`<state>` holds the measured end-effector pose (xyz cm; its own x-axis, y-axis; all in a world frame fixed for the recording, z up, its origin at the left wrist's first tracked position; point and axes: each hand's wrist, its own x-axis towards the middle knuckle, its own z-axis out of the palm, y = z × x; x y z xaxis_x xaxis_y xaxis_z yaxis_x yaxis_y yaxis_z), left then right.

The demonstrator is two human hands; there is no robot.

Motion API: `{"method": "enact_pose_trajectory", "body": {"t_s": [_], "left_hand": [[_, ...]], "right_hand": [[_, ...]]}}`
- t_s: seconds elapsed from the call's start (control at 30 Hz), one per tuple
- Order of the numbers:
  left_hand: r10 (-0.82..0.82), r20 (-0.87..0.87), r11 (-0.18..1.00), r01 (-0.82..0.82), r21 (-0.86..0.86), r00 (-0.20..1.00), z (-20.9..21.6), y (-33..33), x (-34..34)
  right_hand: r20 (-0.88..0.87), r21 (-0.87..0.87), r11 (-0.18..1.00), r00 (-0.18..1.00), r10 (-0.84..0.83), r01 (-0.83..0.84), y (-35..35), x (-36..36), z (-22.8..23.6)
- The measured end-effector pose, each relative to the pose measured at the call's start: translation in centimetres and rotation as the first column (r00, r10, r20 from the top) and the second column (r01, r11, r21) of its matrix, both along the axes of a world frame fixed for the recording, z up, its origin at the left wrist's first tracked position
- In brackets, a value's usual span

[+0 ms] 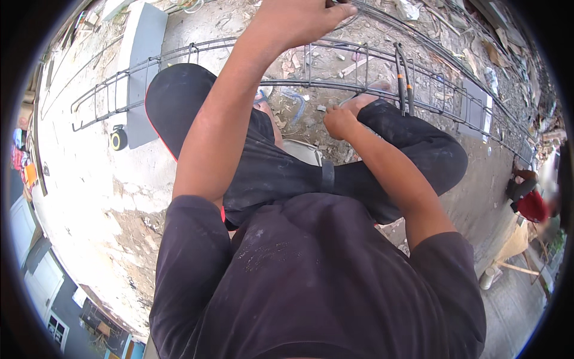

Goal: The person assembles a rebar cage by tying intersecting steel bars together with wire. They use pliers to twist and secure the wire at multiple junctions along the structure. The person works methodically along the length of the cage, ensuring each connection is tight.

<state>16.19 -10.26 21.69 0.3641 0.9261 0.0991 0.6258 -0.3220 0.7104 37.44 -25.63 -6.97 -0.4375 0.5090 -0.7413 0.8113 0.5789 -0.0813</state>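
Rebar cage (341, 85): stirrups (310, 66) set along bars (281, 81); remaining work unclear | left hand (311, 21): grip, cannot tell | right hand (341, 122): curled, contents hidden

No lettering I can read from where I stand.
The round tape measure (119, 139) on the ground to the left, black with a yellow ring, bears a small yellow mark on its case, too small to make out for certain. Pale flecks lie across the front of the dark shirt (335, 257), near side, and I can't make letters of them. Farther off to the right, the tool with black handles (401, 84) shows plain orange bands and no wording I can pick out.
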Motion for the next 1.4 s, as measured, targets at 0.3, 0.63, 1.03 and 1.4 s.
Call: {"method": "enact_pose_trajectory", "body": {"t_s": [0.3, 0.63, 1.03, 1.4], "left_hand": [[0.105, 0.082, 0.988, -0.095, -0.121, 0.991, 2.0, 0.6, -3.0], [0.130, -0.009, 0.990, -0.130, -0.056, 0.991, 1.8, 0.4, -2.2], [0.123, -0.105, 0.986, -0.134, -0.099, 0.987, 0.6, 0.2, -1.6], [0.071, -0.251, 0.997, -0.061, 0.047, 0.965, -2.1, 1.0, -3.3]], "right_hand": [[0.140, -0.001, 0.920, 0.911, 0.388, -0.392, 1.1, 2.1, -8.0], [0.137, -0.029, 0.944, 0.934, 0.330, -0.329, 1.5, 1.7, -8.7], [0.188, 0.149, 0.928, 0.931, 0.313, -0.342, -1.0, 4.1, -10.2], [-0.267, -0.296, 0.954, 0.955, -0.125, 0.042, 3.5, -4.6, 6.5]]}}
